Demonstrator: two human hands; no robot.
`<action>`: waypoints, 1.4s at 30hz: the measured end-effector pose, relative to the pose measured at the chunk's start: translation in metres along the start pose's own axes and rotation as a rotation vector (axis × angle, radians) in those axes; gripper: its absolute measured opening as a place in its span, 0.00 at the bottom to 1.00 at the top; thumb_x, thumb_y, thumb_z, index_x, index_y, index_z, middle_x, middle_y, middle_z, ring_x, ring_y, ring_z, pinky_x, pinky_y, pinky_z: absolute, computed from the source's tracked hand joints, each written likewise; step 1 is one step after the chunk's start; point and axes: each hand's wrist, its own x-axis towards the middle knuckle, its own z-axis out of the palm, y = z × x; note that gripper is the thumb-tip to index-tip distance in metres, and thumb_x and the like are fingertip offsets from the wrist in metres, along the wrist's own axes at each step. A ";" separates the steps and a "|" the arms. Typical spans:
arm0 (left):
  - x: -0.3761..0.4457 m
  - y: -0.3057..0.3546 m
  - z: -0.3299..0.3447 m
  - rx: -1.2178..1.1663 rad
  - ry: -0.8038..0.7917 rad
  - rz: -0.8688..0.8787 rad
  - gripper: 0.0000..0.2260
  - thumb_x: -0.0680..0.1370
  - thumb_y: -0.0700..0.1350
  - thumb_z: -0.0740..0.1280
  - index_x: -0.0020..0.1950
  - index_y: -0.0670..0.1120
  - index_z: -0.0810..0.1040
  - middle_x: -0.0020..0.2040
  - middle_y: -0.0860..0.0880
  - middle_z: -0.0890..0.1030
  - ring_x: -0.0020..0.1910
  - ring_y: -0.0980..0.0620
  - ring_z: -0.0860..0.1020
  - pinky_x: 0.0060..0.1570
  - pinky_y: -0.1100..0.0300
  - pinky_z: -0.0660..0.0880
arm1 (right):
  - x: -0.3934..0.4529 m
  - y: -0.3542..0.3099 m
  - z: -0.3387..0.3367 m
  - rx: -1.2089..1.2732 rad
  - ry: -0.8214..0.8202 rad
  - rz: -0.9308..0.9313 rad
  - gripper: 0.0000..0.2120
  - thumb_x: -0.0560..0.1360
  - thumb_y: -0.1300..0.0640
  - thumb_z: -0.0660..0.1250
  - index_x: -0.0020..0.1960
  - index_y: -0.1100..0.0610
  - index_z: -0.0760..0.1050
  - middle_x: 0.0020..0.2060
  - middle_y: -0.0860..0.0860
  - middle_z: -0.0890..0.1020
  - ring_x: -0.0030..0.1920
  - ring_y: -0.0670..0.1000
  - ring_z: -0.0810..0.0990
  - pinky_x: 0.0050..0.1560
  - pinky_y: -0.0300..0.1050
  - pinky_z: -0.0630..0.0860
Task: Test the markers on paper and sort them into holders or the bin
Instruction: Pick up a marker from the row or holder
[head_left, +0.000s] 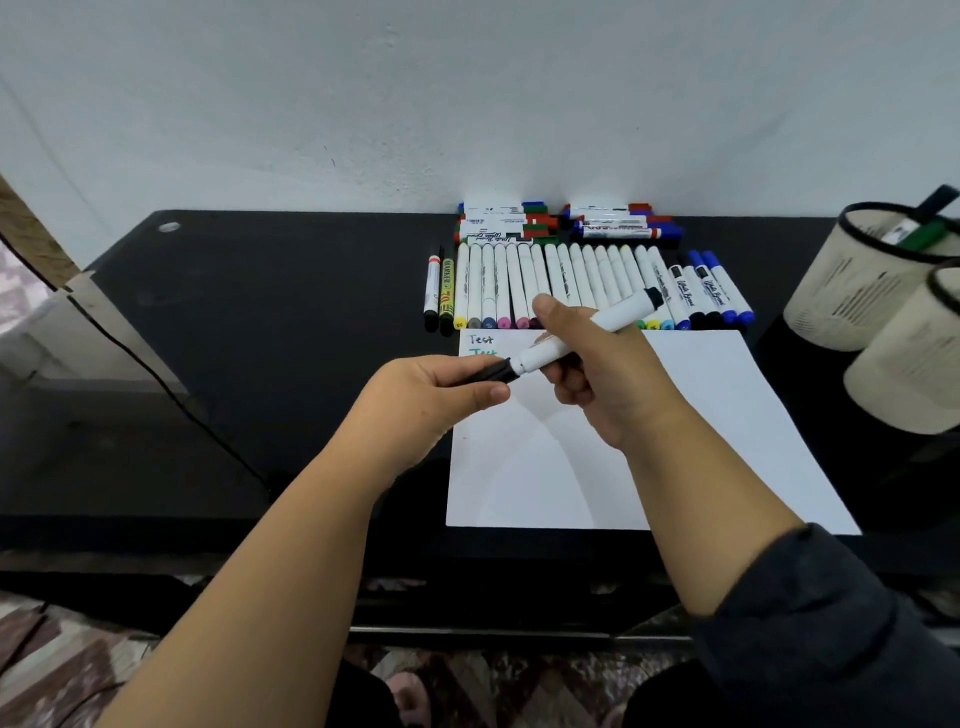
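the left hand (431, 395) pinches the black cap (491, 373) of a white whiteboard marker (582, 332), whose barrel the right hand (597, 374) grips, tilted above the sheet of paper (675, 441) on the black table (260, 312). "test" is written twice at the paper's top left corner. beyond the paper lies a row of markers (571, 280), then stacked marker piles (519, 223) by the wall. two mesh holders (857, 291) stand at right, the farther with a green marker (922, 236) inside.
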 end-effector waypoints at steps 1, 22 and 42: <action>0.001 0.000 0.000 0.008 0.015 -0.005 0.10 0.70 0.49 0.74 0.40 0.66 0.79 0.40 0.59 0.83 0.45 0.57 0.80 0.42 0.68 0.73 | 0.000 -0.001 -0.002 0.014 -0.007 0.017 0.16 0.76 0.50 0.66 0.34 0.59 0.73 0.21 0.51 0.72 0.22 0.46 0.64 0.24 0.37 0.60; 0.010 -0.003 0.019 -0.022 0.067 -0.051 0.08 0.72 0.46 0.73 0.44 0.60 0.81 0.38 0.57 0.83 0.46 0.50 0.80 0.44 0.64 0.75 | 0.016 0.024 0.010 0.140 0.278 0.090 0.13 0.74 0.65 0.56 0.32 0.56 0.64 0.30 0.55 0.68 0.20 0.47 0.63 0.22 0.35 0.60; 0.002 0.010 0.038 -0.103 0.108 -0.066 0.04 0.75 0.47 0.69 0.46 0.57 0.81 0.37 0.54 0.78 0.37 0.56 0.72 0.36 0.66 0.68 | -0.005 -0.001 -0.010 0.060 0.255 0.035 0.10 0.77 0.51 0.66 0.46 0.56 0.68 0.28 0.52 0.77 0.26 0.47 0.69 0.27 0.38 0.65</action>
